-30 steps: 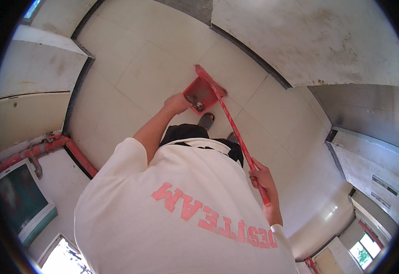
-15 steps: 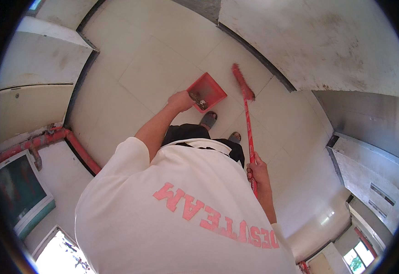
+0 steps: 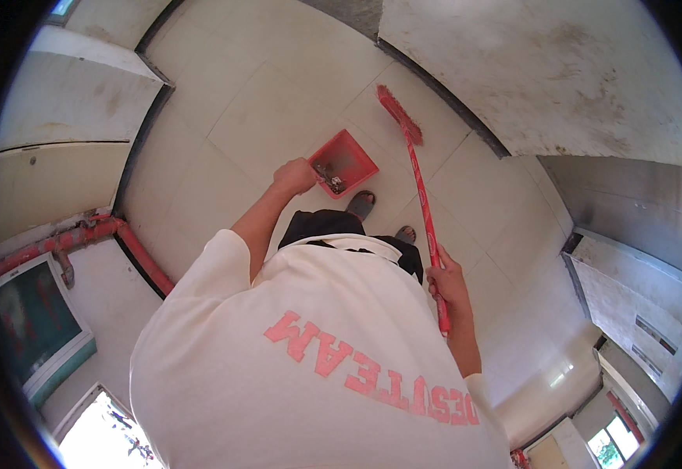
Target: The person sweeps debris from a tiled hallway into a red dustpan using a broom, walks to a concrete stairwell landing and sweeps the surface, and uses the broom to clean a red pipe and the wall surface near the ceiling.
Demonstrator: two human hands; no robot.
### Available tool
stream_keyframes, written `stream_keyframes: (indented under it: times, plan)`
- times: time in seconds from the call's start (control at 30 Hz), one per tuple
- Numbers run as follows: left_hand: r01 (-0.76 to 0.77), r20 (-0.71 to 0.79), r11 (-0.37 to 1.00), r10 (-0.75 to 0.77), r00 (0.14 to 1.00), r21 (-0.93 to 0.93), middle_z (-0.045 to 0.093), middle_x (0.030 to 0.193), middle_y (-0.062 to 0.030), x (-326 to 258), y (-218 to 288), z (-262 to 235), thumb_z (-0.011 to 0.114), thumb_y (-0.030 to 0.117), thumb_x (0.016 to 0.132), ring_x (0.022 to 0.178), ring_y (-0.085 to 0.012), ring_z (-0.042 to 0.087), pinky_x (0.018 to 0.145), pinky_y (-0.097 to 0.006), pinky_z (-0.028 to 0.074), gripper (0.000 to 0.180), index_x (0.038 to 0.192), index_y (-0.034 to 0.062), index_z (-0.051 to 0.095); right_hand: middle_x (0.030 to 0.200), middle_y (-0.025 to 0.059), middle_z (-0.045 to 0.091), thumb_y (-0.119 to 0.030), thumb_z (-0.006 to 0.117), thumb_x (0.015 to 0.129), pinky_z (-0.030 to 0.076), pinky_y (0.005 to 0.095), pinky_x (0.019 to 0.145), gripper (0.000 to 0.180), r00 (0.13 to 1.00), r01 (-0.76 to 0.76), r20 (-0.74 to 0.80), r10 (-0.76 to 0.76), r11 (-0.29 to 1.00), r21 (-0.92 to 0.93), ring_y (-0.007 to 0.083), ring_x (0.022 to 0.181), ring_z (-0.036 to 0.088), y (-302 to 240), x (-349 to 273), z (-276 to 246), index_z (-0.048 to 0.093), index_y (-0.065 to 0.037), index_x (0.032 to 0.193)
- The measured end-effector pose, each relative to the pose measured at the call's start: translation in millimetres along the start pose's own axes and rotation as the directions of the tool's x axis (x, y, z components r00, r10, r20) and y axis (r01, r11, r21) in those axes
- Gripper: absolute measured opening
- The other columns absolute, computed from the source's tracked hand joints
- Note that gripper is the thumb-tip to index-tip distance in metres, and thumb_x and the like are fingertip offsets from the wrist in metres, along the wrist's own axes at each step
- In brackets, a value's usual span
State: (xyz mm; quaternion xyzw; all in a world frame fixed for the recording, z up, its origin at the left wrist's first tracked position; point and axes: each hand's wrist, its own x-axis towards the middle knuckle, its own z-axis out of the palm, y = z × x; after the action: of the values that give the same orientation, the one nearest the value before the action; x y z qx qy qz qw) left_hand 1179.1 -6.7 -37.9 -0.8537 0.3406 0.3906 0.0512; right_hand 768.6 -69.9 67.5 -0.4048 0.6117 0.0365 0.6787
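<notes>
A red dustpan hangs from my left hand, whose fingers are closed at its near left side, where the handle is hidden. Greyish debris lies inside the pan, toward its near left corner. My right hand is wrapped round the red handle of a broom. The broom's red bristle head is at the far end, beyond the dustpan and to its right, over the pale tiles. My sandalled feet stand just behind the pan.
Pale floor tiles spread around me. A stained white wall with a dark skirting runs along the far right. White cabinets stand at the left, with a red pipe low near them. Metal-like panelling is at the right.
The broom head has swung away from me and to the left, its handle tilting with it. My left hand and the dustpan have shifted slightly left.
</notes>
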Motion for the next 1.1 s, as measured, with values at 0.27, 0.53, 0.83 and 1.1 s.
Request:
stream_keyframes:
  times: [0.27,0.53,0.83,1.1]
  plan:
    - [0.127,0.098,0.990,-0.120,0.988,-0.060,0.070,0.071,-0.0131,8.7,-16.5,-4.3,0.065,0.039,0.082,0.078,-0.0287,0.071,0.073,-0.041,0.054,0.038,0.073,0.0028,0.071,0.060,0.0007,0.048,-0.001,0.056,0.080,0.034,0.0251,0.037,0.074,0.922,-0.287,0.360,0.143,0.877,0.386,0.0095,0.039,0.041,8.6,2.1,-17.5,0.035,-0.013,0.150]
    - [0.074,-0.014,0.992,-0.076,0.997,-0.102,0.067,0.064,-0.0121,25.4,-48.2,15.6,0.051,0.020,0.080,0.055,-0.0232,0.067,0.063,-0.039,0.054,0.025,0.072,0.0010,0.067,0.063,0.0004,0.045,-0.002,0.053,0.078,0.040,0.0262,0.039,0.077,0.965,0.215,0.217,-0.148,0.918,-0.332,0.0106,0.044,0.047,-37.3,30.7,15.7,0.032,-0.015,0.151]
    - [0.172,0.043,0.955,-0.167,0.985,-0.240,0.069,0.069,-0.0147,20.4,-51.5,7.7,0.054,0.020,0.081,0.060,-0.0263,0.069,0.068,-0.040,0.054,0.024,0.080,0.0014,0.069,0.062,0.0007,0.048,-0.003,0.052,0.083,0.040,0.0257,0.039,0.069,0.954,0.058,0.300,-0.006,0.985,-0.164,0.0096,0.042,0.043,-43.3,79.6,16.4,0.036,-0.014,0.149]
    - [0.116,0.005,0.962,-0.119,0.993,-0.245,0.068,0.069,-0.0156,29.7,-76.2,20.2,0.055,0.021,0.083,0.058,-0.0254,0.068,0.064,-0.040,0.054,0.026,0.086,-0.0004,0.069,0.060,-0.0002,0.049,-0.004,0.056,0.086,0.033,0.0223,0.036,0.063,0.980,-0.184,0.118,0.158,0.948,0.259,0.0069,0.040,0.041,17.8,-53.3,-53.3,0.040,-0.011,0.146]
